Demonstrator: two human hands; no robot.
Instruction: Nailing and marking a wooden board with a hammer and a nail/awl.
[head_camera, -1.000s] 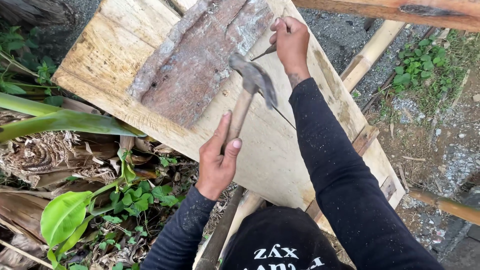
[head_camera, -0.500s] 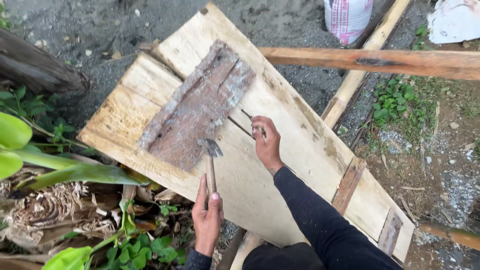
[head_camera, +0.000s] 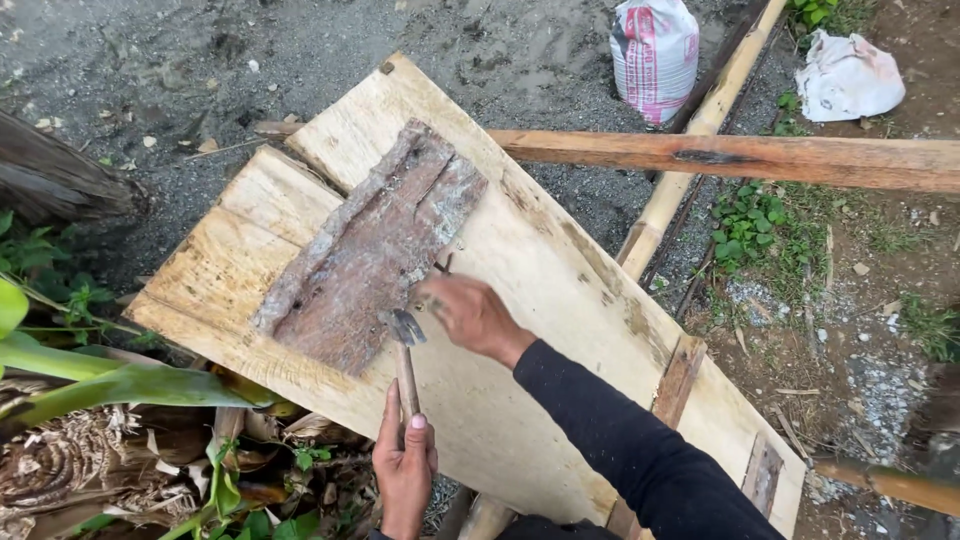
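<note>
A hammer (head_camera: 405, 350) is held in the left hand (head_camera: 404, 470). The fingers are wrapped tight around the bottom of its wooden handle, and its metal head rests at the lower edge of a rough, reddish-grey slab of old wood (head_camera: 372, 250). That slab lies on top of wide, pale planks (head_camera: 560, 330). The right hand (head_camera: 472, 315) is placed just beside the hammer head, with its fingertips pinched together. A small dark nail (head_camera: 443, 266) seems to be gripped there, but it is too small and blurred for this to be told for sure.

The step in hand looks like nailing: the nail is being set at the slab's edge while the hammer is kept close. For the next move, the nail would need to be held straight and the fingers kept out of the way of the hammer head. A slip could hurt the pinching fingers.

A white sack with red and pink print (head_camera: 655, 55) is stood upright on the dark gravel at the top of the view. A crumpled white bag (head_camera: 850, 75) is seen lying on the ground in the top right corner. A long brown beam (head_camera: 740, 157) is laid across, above a bamboo pole (head_camera: 690, 140). Green leaves (head_camera: 70, 370) are seen on the left.
</note>
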